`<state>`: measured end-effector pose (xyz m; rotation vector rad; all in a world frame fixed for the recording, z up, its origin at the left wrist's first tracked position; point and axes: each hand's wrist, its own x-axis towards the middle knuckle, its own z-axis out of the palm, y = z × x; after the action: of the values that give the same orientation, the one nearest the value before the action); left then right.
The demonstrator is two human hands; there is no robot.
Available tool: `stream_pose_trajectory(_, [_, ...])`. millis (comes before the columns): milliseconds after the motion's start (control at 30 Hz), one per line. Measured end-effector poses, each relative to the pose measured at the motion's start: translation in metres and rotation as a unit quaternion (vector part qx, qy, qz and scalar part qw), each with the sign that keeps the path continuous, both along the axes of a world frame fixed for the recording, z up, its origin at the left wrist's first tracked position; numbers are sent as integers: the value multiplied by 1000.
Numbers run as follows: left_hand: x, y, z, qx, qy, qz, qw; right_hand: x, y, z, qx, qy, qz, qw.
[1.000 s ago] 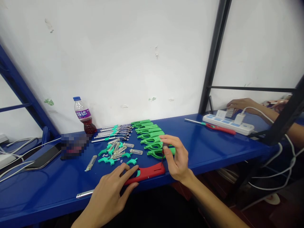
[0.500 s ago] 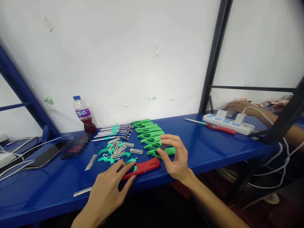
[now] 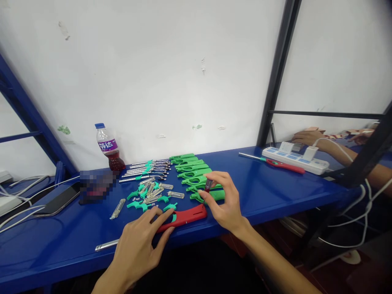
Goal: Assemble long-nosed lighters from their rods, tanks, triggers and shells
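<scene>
Near the table's front edge lies a red long-nosed lighter (image 3: pixel 186 217), its metal tube pointing left. My left hand (image 3: pixel 142 234) is closed on its trigger end, fingers on top and thumb at the near side. My right hand (image 3: pixel 225 202) pinches the handle of a small screwdriver (image 3: pixel 208 185) between thumb and fingers. The screwdriver stands upright, with its thin shaft reaching down to the right end of the red handle. Just behind are several green handle shells (image 3: pixel 196 179) in a row. Teal triggers (image 3: pixel 142 206) and clear fuel tanks (image 3: pixel 176 195) lie loosely beyond my left hand.
Metal lighter tubes with wires (image 3: pixel 143 169) lie in a row further back. A drink bottle (image 3: pixel 110 149) and a phone (image 3: pixel 58 200) are at the left. Another red lighter (image 3: pixel 283 165) rests by a white power strip (image 3: pixel 295 159). Another person's arm (image 3: pixel 339 151) shows beyond the right frame.
My right hand has turned the screwdriver slightly, so more of its handle and shaft shows. The left hand and red lighter stay in place.
</scene>
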<state>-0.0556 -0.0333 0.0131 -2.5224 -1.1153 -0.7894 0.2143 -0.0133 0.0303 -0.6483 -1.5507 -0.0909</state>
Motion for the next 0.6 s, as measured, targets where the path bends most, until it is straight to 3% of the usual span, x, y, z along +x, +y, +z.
stream_pose_trajectory(233, [-3, 1, 3, 6, -1, -38, 999, 0, 0, -3, -26, -6, 18, 999])
stream_pose_trajectory(600, [-3, 2, 3, -22, -3, -42, 999, 0, 0, -1, 15, -15, 19, 1000])
